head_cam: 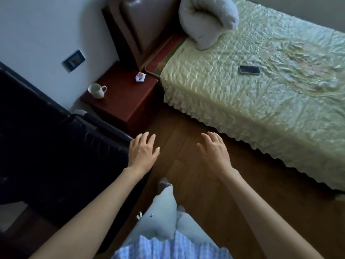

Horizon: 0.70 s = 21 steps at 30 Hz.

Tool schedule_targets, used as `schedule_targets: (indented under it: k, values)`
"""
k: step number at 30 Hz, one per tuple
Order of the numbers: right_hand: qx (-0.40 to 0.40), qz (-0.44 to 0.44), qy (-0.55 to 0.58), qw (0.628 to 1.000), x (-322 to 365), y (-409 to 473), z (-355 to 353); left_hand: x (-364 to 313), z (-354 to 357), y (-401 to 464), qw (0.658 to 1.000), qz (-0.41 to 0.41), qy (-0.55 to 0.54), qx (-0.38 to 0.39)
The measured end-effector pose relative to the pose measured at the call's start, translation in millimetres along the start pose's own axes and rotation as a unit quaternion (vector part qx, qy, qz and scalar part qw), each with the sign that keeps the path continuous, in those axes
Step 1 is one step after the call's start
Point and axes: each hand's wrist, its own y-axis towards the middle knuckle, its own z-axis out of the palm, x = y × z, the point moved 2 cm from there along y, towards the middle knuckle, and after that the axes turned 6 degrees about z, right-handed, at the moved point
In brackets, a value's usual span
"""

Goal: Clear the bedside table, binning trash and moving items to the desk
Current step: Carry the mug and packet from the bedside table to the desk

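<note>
The dark red bedside table (123, 98) stands against the white wall, between a black sofa and the bed. A white mug (97, 90) sits upright on its near-left corner. A small crumpled white wrapper (140, 77) lies near its far-right corner. My left hand (142, 151) and my right hand (214, 151) are both stretched out over the wooden floor, palms down, fingers apart, holding nothing. Both hands are well short of the table.
A black sofa (52, 139) fills the left side, its arm touching my left hand's edge. The bed (261, 109) with a green quilted cover carries a phone (249, 69) and a rolled grey blanket (207, 21). A brown headboard (145, 23) rises behind the table.
</note>
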Motion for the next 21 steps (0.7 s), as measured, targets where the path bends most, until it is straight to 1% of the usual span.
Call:
schedule_targets:
  k: [4, 11, 14, 21]
  values:
    - [0.015, -0.039, -0.013, 0.999, 19, 64, 4, 17, 3, 50, 0.999, -0.034, -0.007, -0.002]
    - [0.032, -0.099, -0.036, 0.994, 69, 190, 1, 63, -15, 147, 0.994, -0.103, -0.031, -0.033]
    - [0.035, -0.12, -0.036, 0.991, 89, 232, 7, 84, -24, 179, 0.992, -0.119, -0.022, -0.03]
    - [0.073, -0.174, -0.038, 0.981, 129, 324, 22, 132, -29, 227, 0.98, -0.196, -0.012, -0.014]
